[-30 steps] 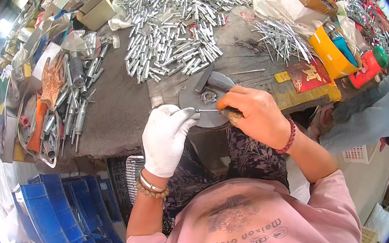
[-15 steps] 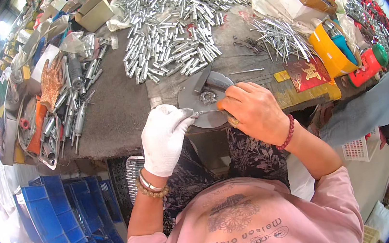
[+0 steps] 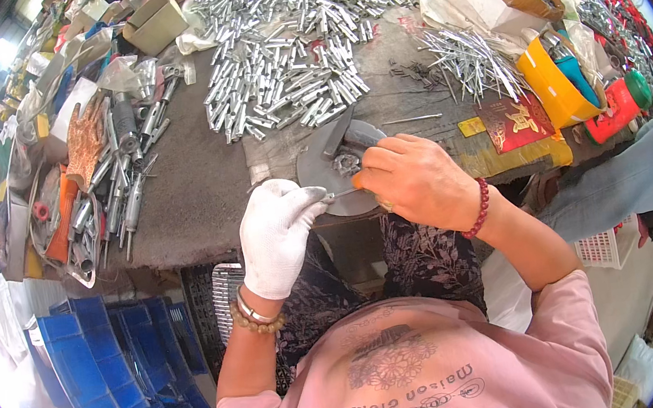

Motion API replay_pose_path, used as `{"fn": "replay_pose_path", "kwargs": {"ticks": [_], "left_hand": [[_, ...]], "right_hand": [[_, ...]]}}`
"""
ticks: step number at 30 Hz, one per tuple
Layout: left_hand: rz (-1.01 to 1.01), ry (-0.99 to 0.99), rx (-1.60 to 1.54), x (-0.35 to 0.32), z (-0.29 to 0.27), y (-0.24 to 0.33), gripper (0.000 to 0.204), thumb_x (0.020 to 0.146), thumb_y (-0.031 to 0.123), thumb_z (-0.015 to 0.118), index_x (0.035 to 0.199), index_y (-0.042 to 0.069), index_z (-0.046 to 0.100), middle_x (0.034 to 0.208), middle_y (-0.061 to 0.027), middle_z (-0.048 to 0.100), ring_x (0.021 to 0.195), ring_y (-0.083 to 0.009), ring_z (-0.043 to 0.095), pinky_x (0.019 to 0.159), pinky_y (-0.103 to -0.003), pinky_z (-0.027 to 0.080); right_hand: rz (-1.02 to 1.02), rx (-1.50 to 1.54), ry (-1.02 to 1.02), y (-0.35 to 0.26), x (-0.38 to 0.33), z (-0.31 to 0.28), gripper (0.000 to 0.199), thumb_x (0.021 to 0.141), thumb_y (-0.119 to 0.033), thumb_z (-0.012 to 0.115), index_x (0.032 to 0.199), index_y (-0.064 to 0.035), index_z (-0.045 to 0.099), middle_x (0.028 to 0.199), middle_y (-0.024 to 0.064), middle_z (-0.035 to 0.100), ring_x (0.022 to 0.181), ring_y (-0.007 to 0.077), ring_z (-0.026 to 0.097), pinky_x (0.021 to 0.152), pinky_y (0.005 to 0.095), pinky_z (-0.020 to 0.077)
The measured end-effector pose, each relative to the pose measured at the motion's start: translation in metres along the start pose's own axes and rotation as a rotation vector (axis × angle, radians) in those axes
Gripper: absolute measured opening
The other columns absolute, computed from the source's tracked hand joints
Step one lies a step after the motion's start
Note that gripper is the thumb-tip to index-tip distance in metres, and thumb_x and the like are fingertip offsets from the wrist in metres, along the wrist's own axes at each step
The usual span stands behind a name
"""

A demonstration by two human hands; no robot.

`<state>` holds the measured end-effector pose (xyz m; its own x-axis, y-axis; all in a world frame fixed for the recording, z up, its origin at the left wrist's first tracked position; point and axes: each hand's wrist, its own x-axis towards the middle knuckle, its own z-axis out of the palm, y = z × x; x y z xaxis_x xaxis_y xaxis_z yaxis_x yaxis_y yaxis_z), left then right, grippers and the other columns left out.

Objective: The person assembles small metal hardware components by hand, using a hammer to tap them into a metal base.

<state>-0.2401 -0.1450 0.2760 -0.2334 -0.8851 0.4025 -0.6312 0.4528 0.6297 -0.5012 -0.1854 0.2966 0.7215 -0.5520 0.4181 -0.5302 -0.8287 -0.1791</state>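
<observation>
My left hand (image 3: 278,238), in a white glove, pinches a small silvery metal piece (image 3: 330,197) between thumb and forefinger. My right hand (image 3: 419,184), bare, is closed on a thin metal rod (image 3: 346,192) that spans the gap to the left fingertips. Whether the rod sits inside the metal piece is too small to tell. Both hands are over the near rim of a grey round metal plate (image 3: 314,169) at the table's front edge. On that plate lie a dark block-shaped tool (image 3: 340,130) and a toothed metal part (image 3: 347,163).
Silvery metal tubes (image 3: 286,70) lie heaped beyond the plate. Thin rods (image 3: 472,60) are piled to the right, near a red booklet (image 3: 516,122) and a yellow container (image 3: 556,78). Tools (image 3: 123,172) crowd the left side. Blue crates (image 3: 84,356) stand below the table.
My right hand has shifted slightly left, closer to the left fingertips, so less of the rod shows between them. The left hand has barely moved.
</observation>
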Motion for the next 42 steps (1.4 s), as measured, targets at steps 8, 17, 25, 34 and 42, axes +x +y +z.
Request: {"fn": "replay_pose_path", "kwargs": {"ticks": [8, 17, 25, 34, 42], "left_hand": [[0.004, 0.018, 0.015, -0.004, 0.003, -0.005, 0.014, 0.088, 0.006, 0.082, 0.101, 0.004, 0.082, 0.094, -0.0095, 0.072, 0.098, -0.0293, 0.067, 0.091, -0.041, 0.052], [0.027, 0.045, 0.020, -0.001, 0.004, 0.000, 0.013, 0.088, 0.007, 0.082, 0.101, 0.004, 0.082, 0.095, -0.0105, 0.073, 0.098, -0.0304, 0.067, 0.089, -0.041, 0.053], [0.064, 0.074, -0.004, -0.005, 0.006, -0.006, 0.015, 0.086, 0.007, 0.085, 0.101, 0.006, 0.082, 0.094, -0.0093, 0.072, 0.096, -0.0302, 0.067, 0.088, -0.041, 0.054], [0.056, 0.065, 0.028, -0.004, 0.008, -0.009, 0.021, 0.084, 0.005, 0.085, 0.104, 0.009, 0.082, 0.093, -0.0069, 0.070, 0.096, -0.0285, 0.067, 0.088, -0.040, 0.055], [0.103, 0.108, 0.088, -0.002, 0.009, -0.011, 0.018, 0.080, 0.011, 0.086, 0.097, 0.011, 0.079, 0.092, -0.0068, 0.069, 0.091, -0.0304, 0.066, 0.081, -0.042, 0.054]], "right_hand": [[0.156, -0.025, 0.192, 0.015, -0.006, -0.009, 0.020, 0.082, -0.009, 0.076, 0.102, -0.0114, 0.075, 0.097, 0.0066, 0.067, 0.094, 0.0284, 0.070, 0.084, 0.0413, 0.0592], [0.644, -0.277, 0.117, 0.103, -0.033, -0.033, 0.021, 0.087, -0.009, 0.078, 0.107, -0.0146, 0.081, 0.103, 0.0079, 0.073, 0.102, 0.0324, 0.075, 0.089, 0.0450, 0.0602], [0.483, -0.392, -0.024, 0.113, -0.023, -0.018, 0.012, 0.086, -0.010, 0.078, 0.097, -0.0086, 0.078, 0.101, 0.0088, 0.073, 0.105, 0.0313, 0.074, 0.091, 0.0454, 0.0605], [0.612, 0.635, 0.166, 0.011, 0.007, -0.014, 0.021, 0.089, 0.000, 0.078, 0.110, -0.0007, 0.076, 0.104, 0.0114, 0.078, 0.091, 0.0247, 0.075, 0.085, 0.0346, 0.0591], [0.288, 0.330, 0.352, -0.033, 0.017, 0.042, 0.029, 0.076, 0.004, 0.074, 0.103, -0.0070, 0.077, 0.121, 0.0089, 0.070, 0.120, 0.0311, 0.064, 0.105, 0.0449, 0.0437]]}}
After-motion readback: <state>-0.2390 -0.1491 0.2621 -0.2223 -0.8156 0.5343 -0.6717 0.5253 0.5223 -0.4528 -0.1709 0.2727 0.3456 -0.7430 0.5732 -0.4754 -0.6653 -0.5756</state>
